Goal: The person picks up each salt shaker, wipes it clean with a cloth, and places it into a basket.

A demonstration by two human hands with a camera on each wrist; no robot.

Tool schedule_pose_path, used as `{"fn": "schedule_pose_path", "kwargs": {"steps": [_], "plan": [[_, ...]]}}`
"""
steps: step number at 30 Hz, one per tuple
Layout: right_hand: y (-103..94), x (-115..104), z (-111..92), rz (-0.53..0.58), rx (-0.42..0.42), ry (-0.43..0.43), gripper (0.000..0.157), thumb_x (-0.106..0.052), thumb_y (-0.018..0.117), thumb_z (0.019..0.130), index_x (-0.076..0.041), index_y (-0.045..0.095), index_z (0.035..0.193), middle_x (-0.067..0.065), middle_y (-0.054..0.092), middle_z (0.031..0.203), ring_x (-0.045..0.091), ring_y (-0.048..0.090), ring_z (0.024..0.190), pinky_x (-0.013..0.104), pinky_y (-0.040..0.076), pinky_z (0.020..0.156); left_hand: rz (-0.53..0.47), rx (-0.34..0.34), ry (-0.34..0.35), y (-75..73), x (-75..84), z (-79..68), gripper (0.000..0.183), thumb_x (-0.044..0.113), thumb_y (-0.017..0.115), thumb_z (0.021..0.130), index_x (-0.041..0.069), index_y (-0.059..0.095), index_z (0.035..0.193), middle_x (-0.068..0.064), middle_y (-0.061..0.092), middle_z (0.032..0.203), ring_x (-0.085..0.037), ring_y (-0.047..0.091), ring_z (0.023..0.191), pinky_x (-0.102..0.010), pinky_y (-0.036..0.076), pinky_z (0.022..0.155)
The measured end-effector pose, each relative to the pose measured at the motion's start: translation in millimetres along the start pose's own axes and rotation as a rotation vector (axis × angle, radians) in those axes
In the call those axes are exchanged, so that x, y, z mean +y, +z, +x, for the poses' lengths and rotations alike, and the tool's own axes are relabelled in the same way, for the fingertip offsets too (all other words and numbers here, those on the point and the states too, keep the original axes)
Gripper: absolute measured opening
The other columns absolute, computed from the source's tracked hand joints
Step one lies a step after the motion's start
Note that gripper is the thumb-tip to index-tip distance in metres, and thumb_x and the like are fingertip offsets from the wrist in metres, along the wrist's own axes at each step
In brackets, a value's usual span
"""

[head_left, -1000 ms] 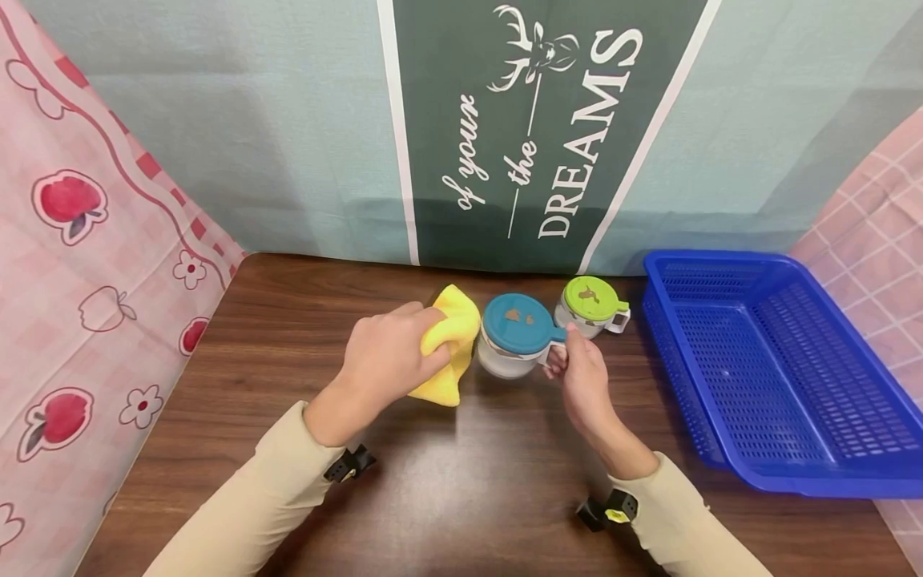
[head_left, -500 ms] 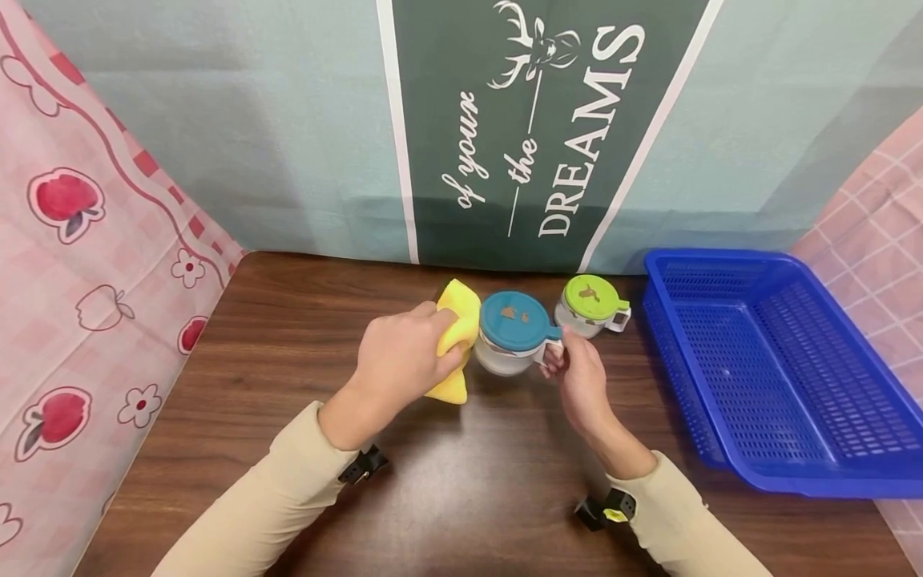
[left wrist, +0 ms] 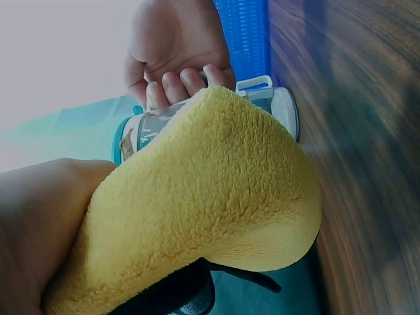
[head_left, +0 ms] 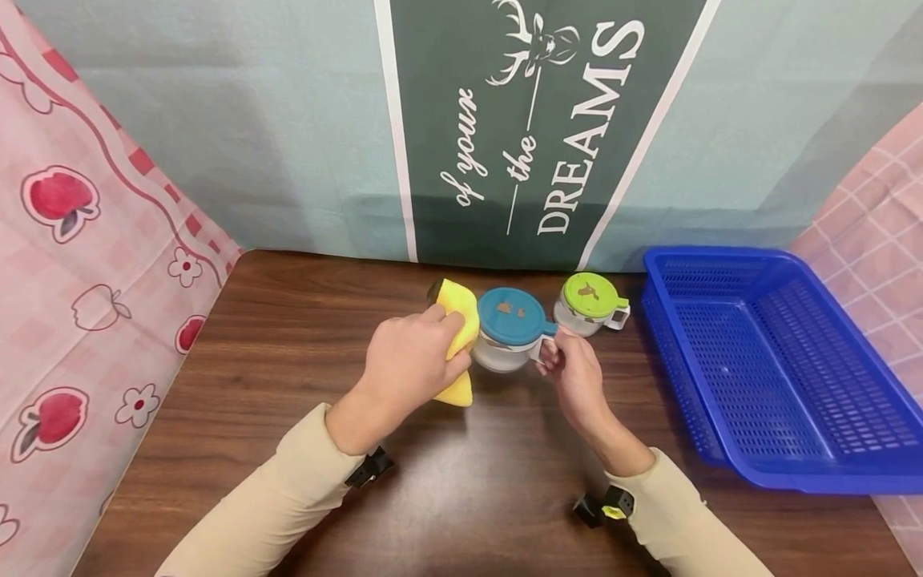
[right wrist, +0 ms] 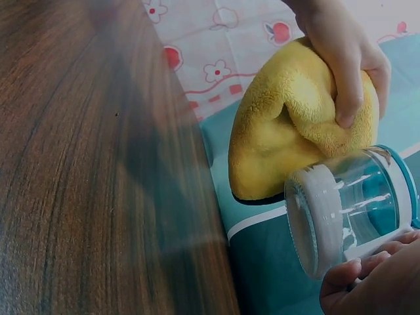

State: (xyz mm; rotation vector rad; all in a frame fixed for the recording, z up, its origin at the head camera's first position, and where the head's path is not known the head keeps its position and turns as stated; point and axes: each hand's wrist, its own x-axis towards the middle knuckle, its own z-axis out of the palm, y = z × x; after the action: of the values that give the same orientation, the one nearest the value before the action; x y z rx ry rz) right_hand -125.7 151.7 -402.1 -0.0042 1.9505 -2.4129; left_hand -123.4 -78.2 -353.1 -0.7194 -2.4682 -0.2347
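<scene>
Cloth (left wrist: 210,190) fills your left hand (head_left: 405,361)'s grip, beside the blue-lidded jar (head_left: 511,318); your right hand (head_left: 579,381) holds its handle (right wrist: 375,244); pushing hard could twist it into the green-lidded jar (head_left: 590,296).

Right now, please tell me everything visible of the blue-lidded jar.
The blue-lidded jar looks like clear glass, whitish at the base, brown patches on its lid. It is roughly upright: the right hand grips its white handle; a yellow cloth seems to touch its side. Table contact is unclear.
</scene>
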Motion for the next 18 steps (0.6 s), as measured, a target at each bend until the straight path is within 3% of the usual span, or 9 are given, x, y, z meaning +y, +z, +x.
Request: {"fn": "schedule_pose_path", "kwargs": {"steps": [18], "plan": [[-0.7, -0.1, 3.5, -0.019, 0.054, 0.021, 0.029, -0.009, 0.026, 0.103, -0.006, 0.033, 0.075, 0.004, 0.031, 0.073, 0.018, 0.032, 0.068, 0.031, 0.033, 0.066, 0.022, 0.008, 0.032, 5.0, 12.6, 2.1, 0.023, 0.026, 0.075, 0.077, 0.012, 0.057, 0.071, -0.001, 0.048, 0.063, -0.015, 0.041, 0.044, -0.030, 0.039, 0.041]]}}
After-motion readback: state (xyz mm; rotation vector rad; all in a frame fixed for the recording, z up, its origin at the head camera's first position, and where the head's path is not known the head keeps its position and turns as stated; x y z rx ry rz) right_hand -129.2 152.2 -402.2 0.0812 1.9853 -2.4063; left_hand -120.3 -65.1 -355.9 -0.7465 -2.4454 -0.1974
